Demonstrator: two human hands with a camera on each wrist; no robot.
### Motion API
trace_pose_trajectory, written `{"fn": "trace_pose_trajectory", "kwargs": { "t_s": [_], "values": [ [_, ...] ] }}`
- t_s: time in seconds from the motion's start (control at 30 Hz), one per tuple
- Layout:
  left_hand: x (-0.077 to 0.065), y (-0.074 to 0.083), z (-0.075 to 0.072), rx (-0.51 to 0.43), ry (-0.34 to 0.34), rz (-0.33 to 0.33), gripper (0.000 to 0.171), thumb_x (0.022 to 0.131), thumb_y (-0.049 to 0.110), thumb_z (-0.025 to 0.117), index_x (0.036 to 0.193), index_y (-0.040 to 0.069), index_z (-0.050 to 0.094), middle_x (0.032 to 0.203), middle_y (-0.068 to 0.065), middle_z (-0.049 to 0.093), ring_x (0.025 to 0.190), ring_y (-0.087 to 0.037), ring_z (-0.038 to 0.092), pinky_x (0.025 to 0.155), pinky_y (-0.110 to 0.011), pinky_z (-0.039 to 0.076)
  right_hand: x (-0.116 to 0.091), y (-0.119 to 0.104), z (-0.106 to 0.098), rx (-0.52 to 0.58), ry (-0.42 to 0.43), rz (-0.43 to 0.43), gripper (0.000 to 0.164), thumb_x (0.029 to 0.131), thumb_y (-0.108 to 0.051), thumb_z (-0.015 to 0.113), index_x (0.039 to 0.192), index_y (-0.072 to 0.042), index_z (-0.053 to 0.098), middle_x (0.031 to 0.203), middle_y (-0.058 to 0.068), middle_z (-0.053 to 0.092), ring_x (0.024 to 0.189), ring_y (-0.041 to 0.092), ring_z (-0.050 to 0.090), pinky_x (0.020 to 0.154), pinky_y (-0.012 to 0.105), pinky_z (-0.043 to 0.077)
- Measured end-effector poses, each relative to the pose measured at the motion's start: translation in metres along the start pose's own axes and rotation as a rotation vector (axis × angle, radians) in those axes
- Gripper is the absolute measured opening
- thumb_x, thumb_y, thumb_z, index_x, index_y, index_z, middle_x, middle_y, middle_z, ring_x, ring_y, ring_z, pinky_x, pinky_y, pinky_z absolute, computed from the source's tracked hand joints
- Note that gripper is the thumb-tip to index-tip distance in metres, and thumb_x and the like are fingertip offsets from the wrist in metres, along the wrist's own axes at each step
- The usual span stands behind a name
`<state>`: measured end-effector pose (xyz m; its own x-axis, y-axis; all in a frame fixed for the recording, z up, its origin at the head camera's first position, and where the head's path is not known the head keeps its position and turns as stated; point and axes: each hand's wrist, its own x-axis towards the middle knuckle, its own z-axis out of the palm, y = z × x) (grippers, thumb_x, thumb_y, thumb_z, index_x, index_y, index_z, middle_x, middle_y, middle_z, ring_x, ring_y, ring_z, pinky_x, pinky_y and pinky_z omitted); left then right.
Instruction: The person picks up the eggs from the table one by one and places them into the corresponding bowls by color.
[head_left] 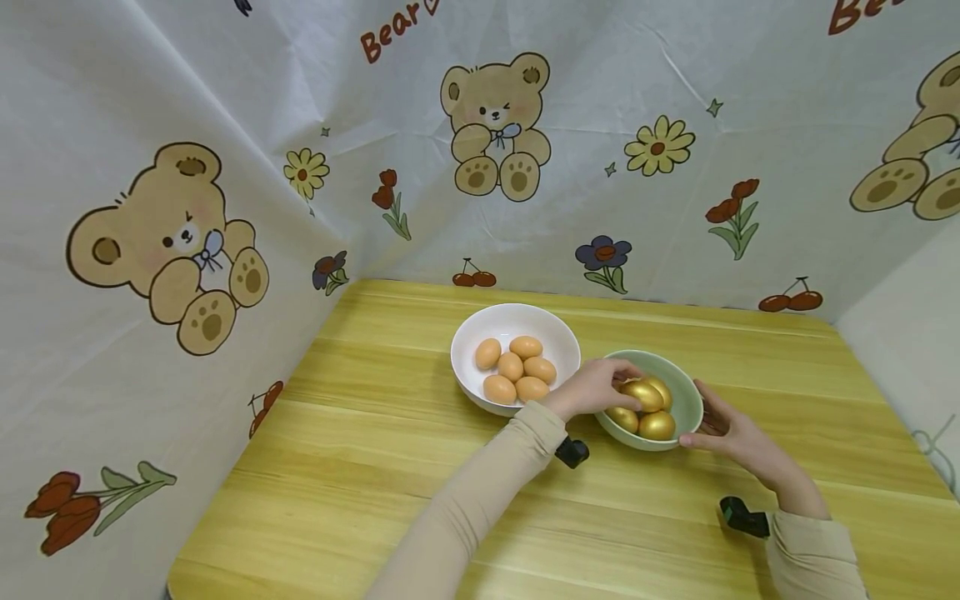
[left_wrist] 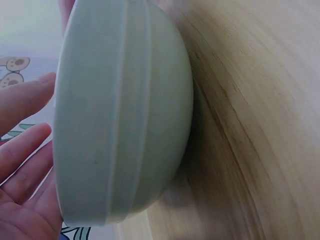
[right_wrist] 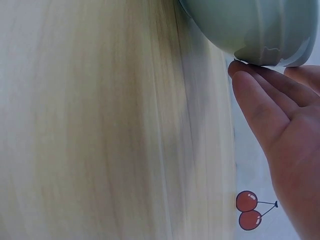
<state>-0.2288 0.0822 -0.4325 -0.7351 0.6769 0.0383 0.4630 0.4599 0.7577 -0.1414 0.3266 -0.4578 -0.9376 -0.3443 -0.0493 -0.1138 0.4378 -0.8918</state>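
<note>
My left hand (head_left: 596, 387) reaches over the rim of a pale green bowl (head_left: 682, 392), its thumb and fingers around a golden egg (head_left: 642, 395). Several more golden eggs (head_left: 657, 427) lie in that bowl. From outside, my right hand (head_left: 738, 437) steadies the bowl, with fairly straight fingers against its right wall and the thumb by the near rim. The right wrist view shows those fingers (right_wrist: 265, 105) touching the bowl's side. In the left wrist view the bowl wall (left_wrist: 110, 115) hides the eggs, and part of the left hand (left_wrist: 25, 185) shows beyond the rim.
Left of the green bowl stands a white bowl (head_left: 468, 333) holding several brown eggs (head_left: 511, 367). My left forearm passes in front of it. Both bowls rest on a wood-grain table (head_left: 360, 467). A bear-printed cloth (head_left: 405, 108) hangs behind and along the left side.
</note>
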Motion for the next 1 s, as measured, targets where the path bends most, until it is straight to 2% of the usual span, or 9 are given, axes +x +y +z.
{"fn": "trace_pose_trajectory", "kwargs": {
  "t_s": [0.37, 0.63, 0.87, 1.0],
  "values": [
    [-0.015, 0.002, -0.005, -0.020, 0.043, 0.044, 0.045, 0.081, 0.026, 0.074, 0.122, 0.014, 0.060, 0.120, 0.008, 0.058, 0.108, -0.003, 0.051, 0.087, -0.012, 0.039, 0.000, 0.003, 0.000, 0.011, -0.004, -0.011, 0.089, 0.089, -0.009, 0.063, 0.146, 0.002, -0.004, 0.143, 0.033, 0.018, 0.124, 0.036, 0.034, 0.084, 0.012, 0.040],
    [-0.039, -0.002, -0.006, -0.237, 0.068, 0.098, 0.048, 0.080, 0.020, 0.075, 0.124, 0.009, 0.058, 0.123, -0.001, 0.058, 0.112, -0.013, 0.053, 0.092, -0.019, 0.041, -0.001, 0.001, 0.000, 0.004, -0.002, -0.005, 0.089, 0.089, -0.010, 0.063, 0.147, 0.001, -0.004, 0.145, 0.032, 0.017, 0.125, 0.035, 0.034, 0.085, 0.011, 0.040],
    [-0.059, -0.004, -0.008, -0.256, 0.105, 0.143, 0.049, 0.080, 0.021, 0.074, 0.124, 0.005, 0.058, 0.123, -0.004, 0.057, 0.112, -0.006, 0.051, 0.092, -0.018, 0.040, -0.002, 0.000, 0.000, 0.022, -0.001, -0.010, 0.089, 0.088, -0.009, 0.064, 0.147, 0.001, -0.003, 0.145, 0.032, 0.016, 0.118, 0.005, 0.039, 0.085, 0.012, 0.040],
    [-0.074, -0.006, -0.008, -0.329, 0.135, 0.152, 0.047, 0.080, 0.017, 0.074, 0.121, 0.001, 0.058, 0.121, -0.009, 0.058, 0.113, -0.010, 0.051, 0.095, -0.021, 0.039, -0.002, 0.000, 0.000, 0.028, -0.004, -0.014, 0.089, 0.088, -0.009, 0.064, 0.147, 0.001, -0.003, 0.145, 0.032, 0.016, 0.116, 0.000, 0.039, 0.084, 0.012, 0.040]
  ]
}}
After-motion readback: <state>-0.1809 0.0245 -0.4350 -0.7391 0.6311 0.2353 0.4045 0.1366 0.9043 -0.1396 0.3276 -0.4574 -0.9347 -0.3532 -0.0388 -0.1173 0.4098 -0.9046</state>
